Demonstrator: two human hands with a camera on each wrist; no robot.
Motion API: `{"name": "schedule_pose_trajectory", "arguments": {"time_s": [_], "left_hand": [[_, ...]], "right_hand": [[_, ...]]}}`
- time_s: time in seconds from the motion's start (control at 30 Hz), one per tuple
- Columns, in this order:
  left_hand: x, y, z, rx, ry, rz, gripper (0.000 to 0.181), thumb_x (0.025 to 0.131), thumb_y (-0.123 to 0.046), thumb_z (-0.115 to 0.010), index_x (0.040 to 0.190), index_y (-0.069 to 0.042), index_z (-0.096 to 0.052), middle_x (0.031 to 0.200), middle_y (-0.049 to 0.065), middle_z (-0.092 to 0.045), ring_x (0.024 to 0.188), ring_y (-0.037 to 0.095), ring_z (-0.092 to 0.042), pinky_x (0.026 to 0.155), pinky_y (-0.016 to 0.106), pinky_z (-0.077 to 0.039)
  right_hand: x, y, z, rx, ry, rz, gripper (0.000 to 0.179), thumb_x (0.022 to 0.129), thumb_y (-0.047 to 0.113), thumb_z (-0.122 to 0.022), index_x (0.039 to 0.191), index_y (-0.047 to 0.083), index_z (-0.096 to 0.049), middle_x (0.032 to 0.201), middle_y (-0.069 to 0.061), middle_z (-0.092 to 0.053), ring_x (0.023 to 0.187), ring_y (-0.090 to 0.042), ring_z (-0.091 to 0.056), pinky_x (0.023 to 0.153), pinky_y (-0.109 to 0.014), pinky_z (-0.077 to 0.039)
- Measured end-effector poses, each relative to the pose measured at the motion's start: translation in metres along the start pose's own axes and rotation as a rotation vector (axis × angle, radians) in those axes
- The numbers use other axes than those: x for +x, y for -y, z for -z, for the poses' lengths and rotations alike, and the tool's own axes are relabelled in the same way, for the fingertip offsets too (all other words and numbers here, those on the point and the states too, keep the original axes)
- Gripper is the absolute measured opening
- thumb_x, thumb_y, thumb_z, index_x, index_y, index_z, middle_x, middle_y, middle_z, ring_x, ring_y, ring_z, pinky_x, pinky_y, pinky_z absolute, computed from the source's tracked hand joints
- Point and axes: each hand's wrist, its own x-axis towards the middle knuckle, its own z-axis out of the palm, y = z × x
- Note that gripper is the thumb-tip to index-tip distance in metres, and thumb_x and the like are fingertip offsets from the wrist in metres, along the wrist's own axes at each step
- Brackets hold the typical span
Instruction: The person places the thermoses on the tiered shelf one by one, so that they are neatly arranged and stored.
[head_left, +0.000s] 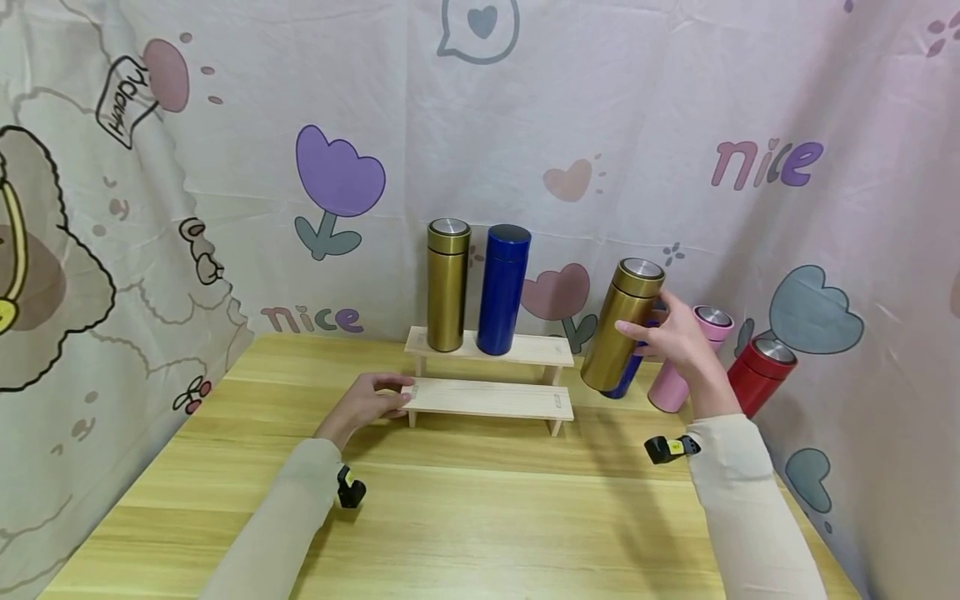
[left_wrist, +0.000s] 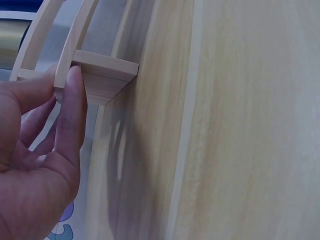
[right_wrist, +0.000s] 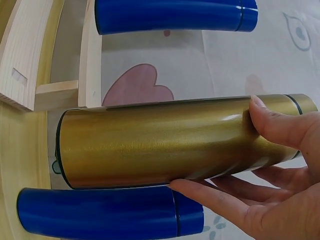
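My right hand [head_left: 671, 333] grips a gold thermos flask [right_wrist: 165, 142] near its upper part, thumb on one side and fingers on the other. The flask leans slightly, to the right of a two-step wooden stand [head_left: 487, 398]. With thumb and fingers, my left hand [head_left: 367, 404] pinches the left end of the stand's lower shelf, as the left wrist view shows closely. On the upper shelf stand another gold flask [head_left: 447, 292] and a blue flask [head_left: 504, 292]. A second blue flask [right_wrist: 110, 212] is partly hidden behind the held one in the head view.
Right of my right hand are a pink flask [head_left: 670, 387] and a red flask [head_left: 759, 375], both partly covered by the hand or arm. The wooden table [head_left: 480, 517] meets a printed curtain [head_left: 600, 100] at the back and sides.
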Motion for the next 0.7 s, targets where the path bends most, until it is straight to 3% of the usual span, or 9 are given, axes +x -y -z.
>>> {"name": "schedule_pose_trajectory", "arguments": {"time_s": [0.7], "left_hand": [[0.001, 0.001, 0.001, -0.034, 0.019, -0.037, 0.040, 0.098, -0.004, -0.069, 0.136, 0.005, -0.062, 0.131, 0.023, -0.057, 0.088, 0.012, -0.067, 0.082, 0.024, -0.066]], "right_hand": [[0.003, 0.017, -0.006, 0.054, -0.025, 0.008, 0.096, 0.093, 0.027, -0.078, 0.164, 0.009, -0.017, 0.163, -0.029, -0.034, 0.140, -0.051, -0.049, 0.102, -0.063, -0.055]]}}
